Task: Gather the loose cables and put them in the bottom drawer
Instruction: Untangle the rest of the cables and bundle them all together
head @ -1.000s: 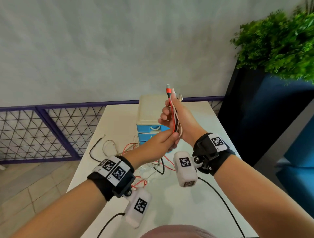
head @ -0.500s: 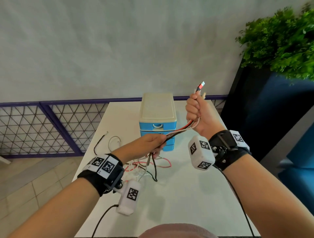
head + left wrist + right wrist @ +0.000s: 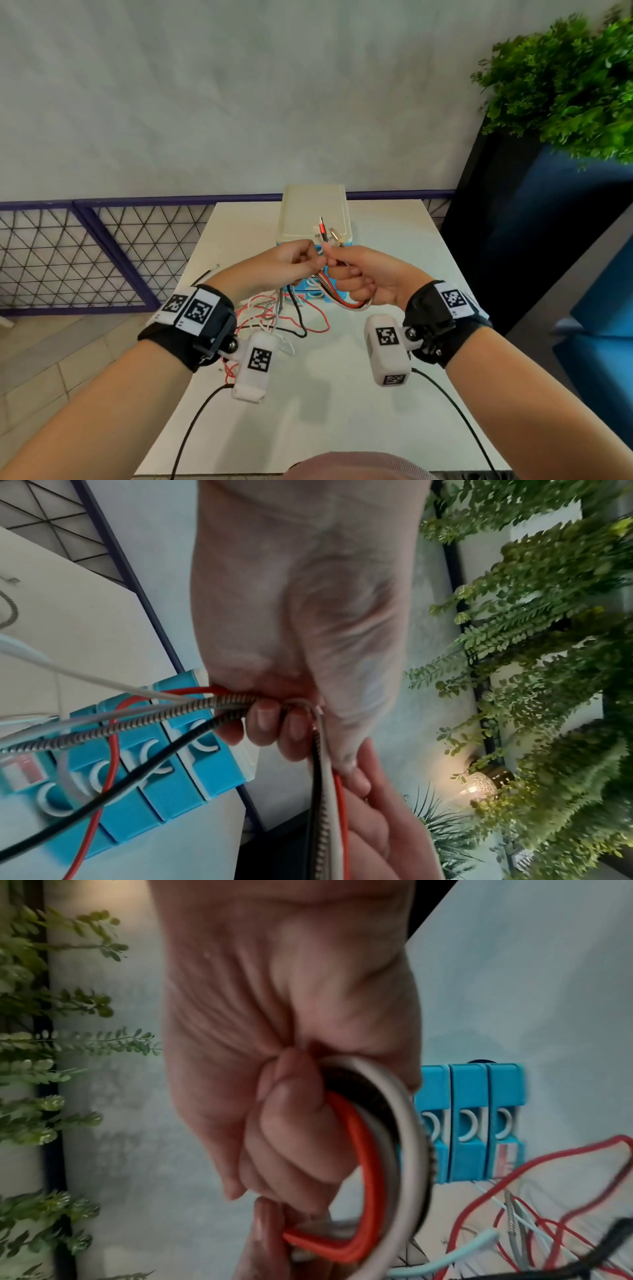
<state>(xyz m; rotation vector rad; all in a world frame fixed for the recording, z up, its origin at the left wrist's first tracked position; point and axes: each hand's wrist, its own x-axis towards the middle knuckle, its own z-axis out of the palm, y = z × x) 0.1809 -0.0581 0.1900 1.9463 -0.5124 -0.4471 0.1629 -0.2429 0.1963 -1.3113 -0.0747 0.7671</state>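
Note:
Both hands hold one bundle of cables (image 3: 329,291) above the white table, in front of the blue drawer unit (image 3: 315,219). My right hand (image 3: 356,274) grips a loop of red, white and braided cable (image 3: 387,1150), with the plug ends (image 3: 329,233) sticking up past its fingers. Beside it, my left hand (image 3: 291,263) grips the same strands (image 3: 212,702), touching the right hand. Their loose lengths (image 3: 284,318) hang down onto the table in a tangle. The unit's drawers (image 3: 469,1123) look closed.
A white table (image 3: 342,411) carries the drawer unit at its far end. One thin cable (image 3: 205,274) lies at the table's left edge. A purple mesh fence (image 3: 102,253) runs on the left, and a dark planter with greenery (image 3: 561,102) stands on the right.
My right hand came down from its raised spot and met the left hand, folding the cables into a loop. The left hand rose to the drawer unit's front.

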